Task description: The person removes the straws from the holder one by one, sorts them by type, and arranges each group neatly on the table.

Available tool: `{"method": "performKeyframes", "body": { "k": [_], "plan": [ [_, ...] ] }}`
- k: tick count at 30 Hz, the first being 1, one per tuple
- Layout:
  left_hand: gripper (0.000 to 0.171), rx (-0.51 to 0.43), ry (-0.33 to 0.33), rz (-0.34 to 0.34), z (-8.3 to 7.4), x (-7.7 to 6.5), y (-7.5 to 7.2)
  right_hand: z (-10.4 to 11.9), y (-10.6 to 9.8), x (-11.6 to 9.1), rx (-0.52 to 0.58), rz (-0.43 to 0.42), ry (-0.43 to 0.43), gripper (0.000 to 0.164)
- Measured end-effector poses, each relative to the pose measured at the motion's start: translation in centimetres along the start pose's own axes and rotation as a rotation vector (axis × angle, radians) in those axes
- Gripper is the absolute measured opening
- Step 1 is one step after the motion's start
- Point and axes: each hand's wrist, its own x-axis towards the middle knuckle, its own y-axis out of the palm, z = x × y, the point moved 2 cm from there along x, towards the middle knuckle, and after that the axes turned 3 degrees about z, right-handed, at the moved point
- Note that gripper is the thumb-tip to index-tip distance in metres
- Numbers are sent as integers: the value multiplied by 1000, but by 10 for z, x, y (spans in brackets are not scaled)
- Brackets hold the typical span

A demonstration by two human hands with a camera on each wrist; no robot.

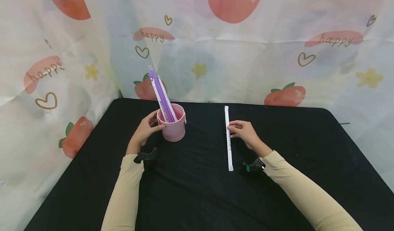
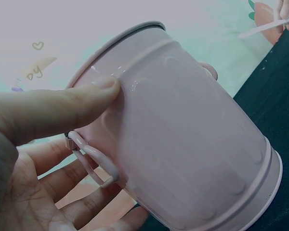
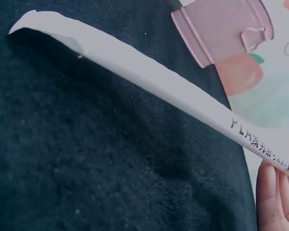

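Observation:
A small pink metal bucket (image 1: 173, 132) stands upright on the black-covered table, left of centre. My left hand (image 1: 145, 128) grips it from the left, thumb on the outer wall near the rim; the left wrist view shows the thumb beside a small handle loop (image 2: 94, 161). Several wrapped straws (image 1: 162, 95), purple and white, lean to the left inside the bucket. To the right, my right hand (image 1: 244, 131) pinches a straw in a white paper wrapper (image 1: 228, 149) near its middle. Dark printed lettering runs along this wrapper in the right wrist view.
A black cloth (image 1: 197, 190) covers the table. Behind and to the left hangs a pale curtain (image 1: 240, 63) printed with fruit, hearts and the word happy. Dark straps with devices sit on both wrists, over or beside the beige sleeves (image 1: 124, 193).

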Motion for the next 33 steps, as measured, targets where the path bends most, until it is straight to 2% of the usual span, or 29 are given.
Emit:
{"method": "performKeyframes", "body": {
  "k": [5,11,25,33],
  "plan": [
    [65,-2,-2,-1,1,0,0,-6,1,5,13,-26,71,40],
    [66,-2,-7,-4,0,0,0,-10,1,7,-27,-49,99,36],
    [65,-15,7,1,-1,0,0,-9,7,12,-173,-75,126,29],
    [65,-19,11,3,0,0,0,-5,10,14,-279,-103,98,24]
  ]
}}
